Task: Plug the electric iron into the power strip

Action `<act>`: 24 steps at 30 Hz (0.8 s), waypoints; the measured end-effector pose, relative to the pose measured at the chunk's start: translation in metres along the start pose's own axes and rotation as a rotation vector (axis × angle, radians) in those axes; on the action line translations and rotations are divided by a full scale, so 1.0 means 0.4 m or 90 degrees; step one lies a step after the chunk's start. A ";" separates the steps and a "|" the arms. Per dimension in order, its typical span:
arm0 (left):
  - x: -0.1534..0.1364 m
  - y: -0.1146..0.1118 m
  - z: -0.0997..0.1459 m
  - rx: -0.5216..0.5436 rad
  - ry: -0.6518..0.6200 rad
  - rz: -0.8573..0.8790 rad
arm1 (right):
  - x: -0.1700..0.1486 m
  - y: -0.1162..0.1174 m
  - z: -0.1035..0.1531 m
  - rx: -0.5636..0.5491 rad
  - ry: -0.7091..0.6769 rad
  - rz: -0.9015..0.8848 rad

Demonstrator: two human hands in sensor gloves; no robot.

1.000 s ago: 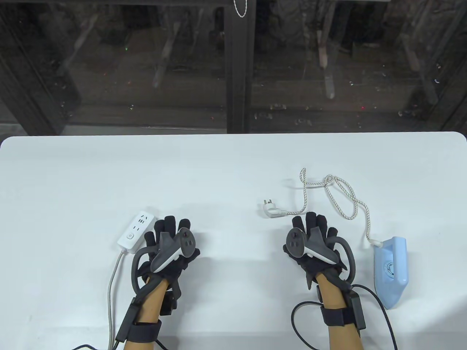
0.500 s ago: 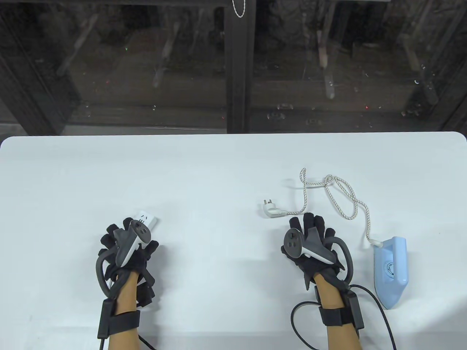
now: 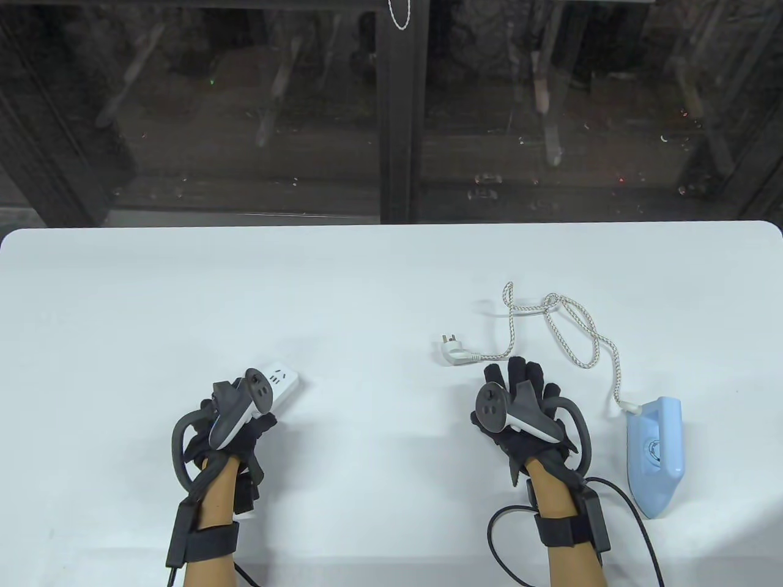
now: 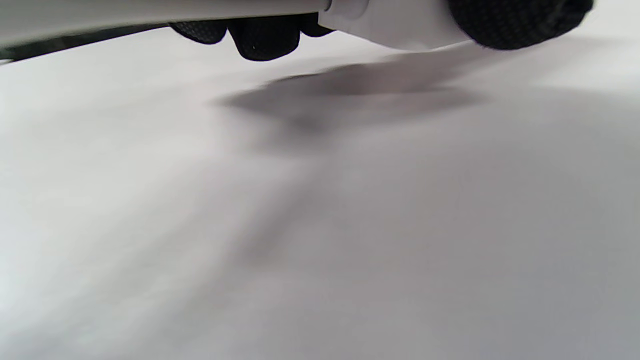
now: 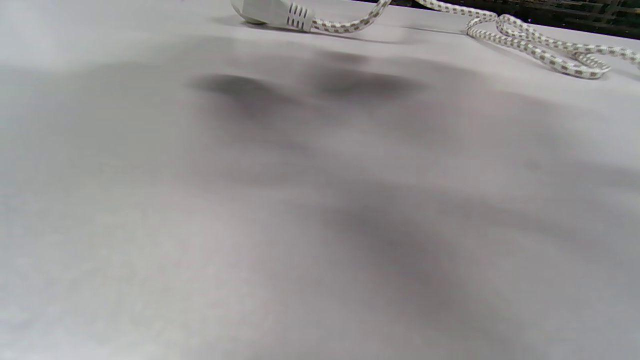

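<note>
My left hand (image 3: pixel 235 416) grips a white power strip (image 3: pixel 282 380); its socket end sticks out past my fingers toward the upper right. In the left wrist view my fingertips (image 4: pixel 265 42) wrap the strip (image 4: pixel 395 25), which casts a shadow on the table below it. The iron's white plug (image 3: pixel 452 353) lies on the table just beyond my right hand (image 3: pixel 520 403), whose fingers are stretched out and hold nothing. The plug also shows in the right wrist view (image 5: pixel 270 12). Its braided cord (image 3: pixel 575 330) loops back to the light blue iron (image 3: pixel 656 452) at the right.
The white table (image 3: pixel 367 275) ends at a far edge against dark glass panels. Black glove cables trail off the near edge beside my right forearm. The cord loops (image 5: pixel 540 55) lie right of the plug.
My left hand moved left onto the power strip, took hold of it, and shifted it right, turning its socket end toward the upper right. My right hand stayed almost still.
</note>
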State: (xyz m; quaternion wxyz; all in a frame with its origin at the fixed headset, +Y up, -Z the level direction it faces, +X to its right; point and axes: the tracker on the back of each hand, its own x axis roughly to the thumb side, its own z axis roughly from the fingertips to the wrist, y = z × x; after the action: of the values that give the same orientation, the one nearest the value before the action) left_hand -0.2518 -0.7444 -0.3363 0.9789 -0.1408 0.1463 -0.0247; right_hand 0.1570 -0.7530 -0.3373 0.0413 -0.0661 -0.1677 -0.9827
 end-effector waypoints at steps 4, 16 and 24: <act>0.043 0.019 0.031 0.031 -0.123 0.028 | -0.001 0.001 -0.001 -0.001 -0.001 -0.003; 0.190 -0.032 0.092 -0.051 -0.318 0.000 | -0.002 0.003 -0.003 0.000 -0.006 -0.010; 0.216 -0.075 0.089 -0.116 -0.322 -0.043 | 0.005 -0.036 -0.016 -0.045 0.009 -0.008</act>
State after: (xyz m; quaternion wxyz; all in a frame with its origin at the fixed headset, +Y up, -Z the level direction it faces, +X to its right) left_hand -0.1588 -0.7715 -0.3191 0.9662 -0.2345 -0.1064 -0.0079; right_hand 0.1527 -0.7417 -0.3477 0.0341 -0.0593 -0.1328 -0.9888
